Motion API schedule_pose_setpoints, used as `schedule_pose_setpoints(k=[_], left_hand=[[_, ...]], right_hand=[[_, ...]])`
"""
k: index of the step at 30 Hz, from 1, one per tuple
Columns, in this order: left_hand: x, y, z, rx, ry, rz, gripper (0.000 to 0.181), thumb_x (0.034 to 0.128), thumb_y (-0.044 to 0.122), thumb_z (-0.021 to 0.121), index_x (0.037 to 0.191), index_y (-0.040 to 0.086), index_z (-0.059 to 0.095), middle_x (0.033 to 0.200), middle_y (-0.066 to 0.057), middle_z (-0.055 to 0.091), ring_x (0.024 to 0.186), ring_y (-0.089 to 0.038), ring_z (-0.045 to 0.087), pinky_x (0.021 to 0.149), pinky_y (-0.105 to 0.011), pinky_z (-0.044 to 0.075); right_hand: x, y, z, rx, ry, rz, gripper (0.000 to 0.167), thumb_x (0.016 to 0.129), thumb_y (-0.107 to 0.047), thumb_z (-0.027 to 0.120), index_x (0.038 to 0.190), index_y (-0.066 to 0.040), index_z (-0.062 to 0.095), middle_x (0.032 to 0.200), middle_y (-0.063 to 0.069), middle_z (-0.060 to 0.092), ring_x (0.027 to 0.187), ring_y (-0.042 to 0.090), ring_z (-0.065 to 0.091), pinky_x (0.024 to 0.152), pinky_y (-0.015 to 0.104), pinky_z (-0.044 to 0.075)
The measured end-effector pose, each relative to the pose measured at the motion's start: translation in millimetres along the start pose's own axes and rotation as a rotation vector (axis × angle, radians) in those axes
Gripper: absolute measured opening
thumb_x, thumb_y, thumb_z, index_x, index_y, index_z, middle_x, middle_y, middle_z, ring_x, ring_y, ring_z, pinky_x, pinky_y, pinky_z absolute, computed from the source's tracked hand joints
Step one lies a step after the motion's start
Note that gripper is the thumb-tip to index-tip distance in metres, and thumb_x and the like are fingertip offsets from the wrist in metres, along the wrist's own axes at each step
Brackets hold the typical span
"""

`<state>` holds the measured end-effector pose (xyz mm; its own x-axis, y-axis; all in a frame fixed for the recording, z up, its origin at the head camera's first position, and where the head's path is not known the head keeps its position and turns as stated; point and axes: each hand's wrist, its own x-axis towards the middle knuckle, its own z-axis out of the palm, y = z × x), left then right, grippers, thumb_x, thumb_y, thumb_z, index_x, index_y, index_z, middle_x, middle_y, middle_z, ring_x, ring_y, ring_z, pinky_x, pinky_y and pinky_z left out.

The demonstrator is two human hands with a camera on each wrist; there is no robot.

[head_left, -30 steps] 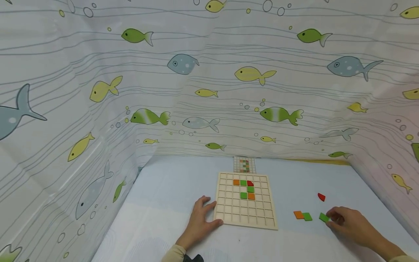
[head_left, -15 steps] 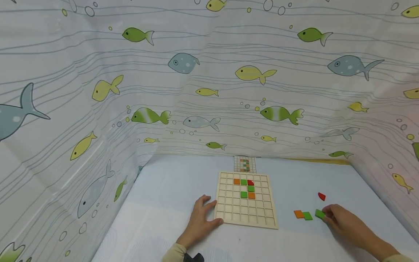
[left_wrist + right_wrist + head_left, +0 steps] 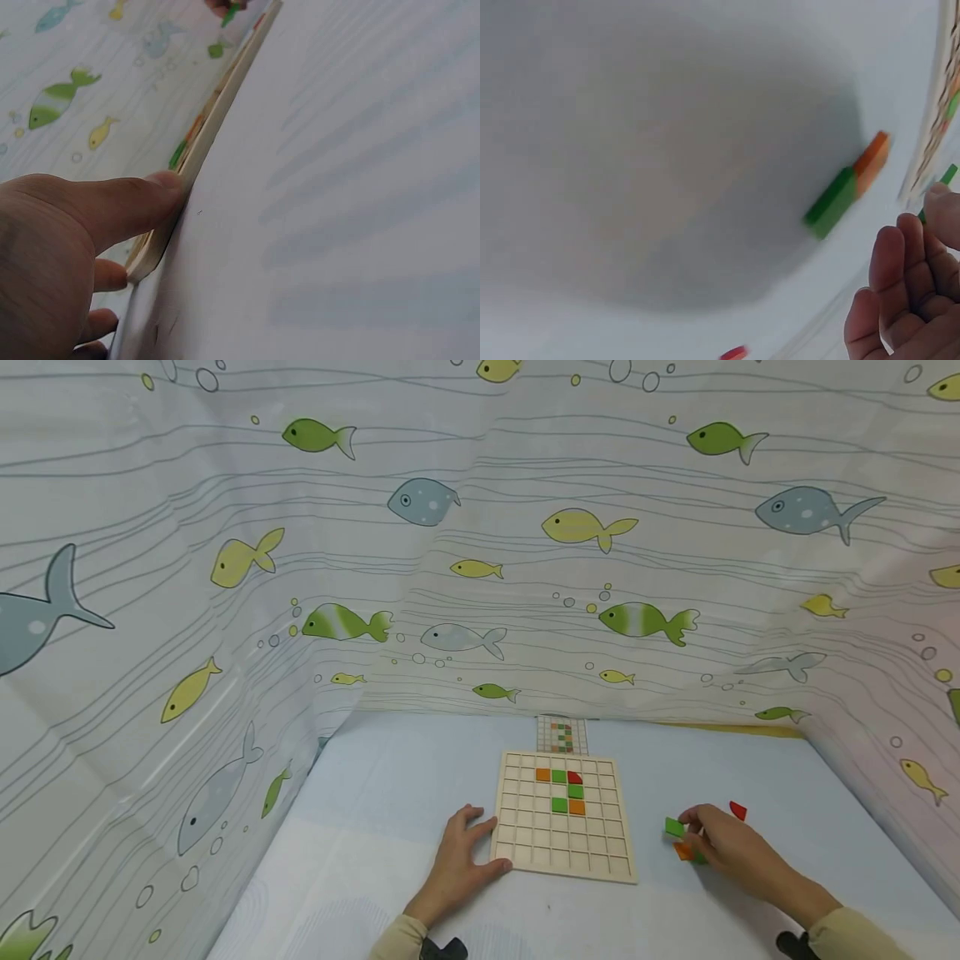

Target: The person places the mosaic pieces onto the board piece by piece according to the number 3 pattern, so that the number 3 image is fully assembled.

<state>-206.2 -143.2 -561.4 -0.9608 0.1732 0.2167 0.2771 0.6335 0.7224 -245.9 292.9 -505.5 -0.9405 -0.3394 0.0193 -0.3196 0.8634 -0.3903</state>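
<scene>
My left hand (image 3: 455,862) holds the near left corner of a wooden grid board (image 3: 525,837), thumb along the front edge and fingers at the left side. In the left wrist view the thumb (image 3: 135,204) presses against the board's rim. Several orange and green square tiles and a red rounded piece (image 3: 573,777) sit in the grid. My right hand (image 3: 738,853) pinches a green tile (image 3: 674,827) between thumb and fingers, right of the board. Below that hand lie an orange tile (image 3: 682,852) and another green tile (image 3: 831,204), touching; the hand partly hides them in the head view.
A red rounded piece (image 3: 738,811) lies behind the right hand. A small printed card (image 3: 562,736) showing a coloured grid pattern stands or lies just beyond the board. Fish-patterned sheeting (image 3: 480,610) encloses the pale table (image 3: 375,777) at the back and sides.
My right hand has carried the green tile left, from the right of the loose tiles to above the orange one. The left hand and board stay put.
</scene>
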Motion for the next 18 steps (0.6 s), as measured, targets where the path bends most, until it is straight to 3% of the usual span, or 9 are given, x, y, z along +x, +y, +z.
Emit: schedule_pose_setpoints(k=[3,9,18], left_hand=[[0.0,0.2,0.0,-0.002,-0.003,0.002,0.071,0.0858,0.04,0.088,0.14,0.0,0.065,0.151,-0.024,0.048,0.151,-0.052,0.035,0.121,-0.072,0.033],[0.9,-1.9,-0.8,-0.009,-0.003,0.001,0.071,0.0867,0.041,0.087,0.14,-0.001,0.065,0.151,-0.024,0.048,0.151,-0.052,0.035,0.121,-0.071,0.033],[-0.2,-0.4,0.2,-0.009,-0.003,0.016,0.071,0.0868,0.041,0.086,0.14,-0.001,0.065,0.15,-0.025,0.047,0.15,-0.053,0.035,0.12,-0.073,0.033]], right_hand=[[10.0,-14,4,-0.003,0.013,-0.042,0.024,0.098,-0.009,0.075,0.12,-0.002,0.067,0.098,-0.005,0.066,0.078,0.001,0.056,0.064,0.02,0.054],[34.5,-40,19,-0.05,0.035,-0.125,0.021,0.098,-0.009,0.075,0.118,-0.007,0.067,0.099,-0.007,0.066,0.082,0.001,0.055,0.067,0.023,0.054],[56.7,-74,37,-0.007,-0.031,-0.157,0.019,0.097,-0.012,0.077,0.114,-0.012,0.068,0.096,-0.01,0.063,0.082,0.003,0.054,0.071,0.024,0.054]])
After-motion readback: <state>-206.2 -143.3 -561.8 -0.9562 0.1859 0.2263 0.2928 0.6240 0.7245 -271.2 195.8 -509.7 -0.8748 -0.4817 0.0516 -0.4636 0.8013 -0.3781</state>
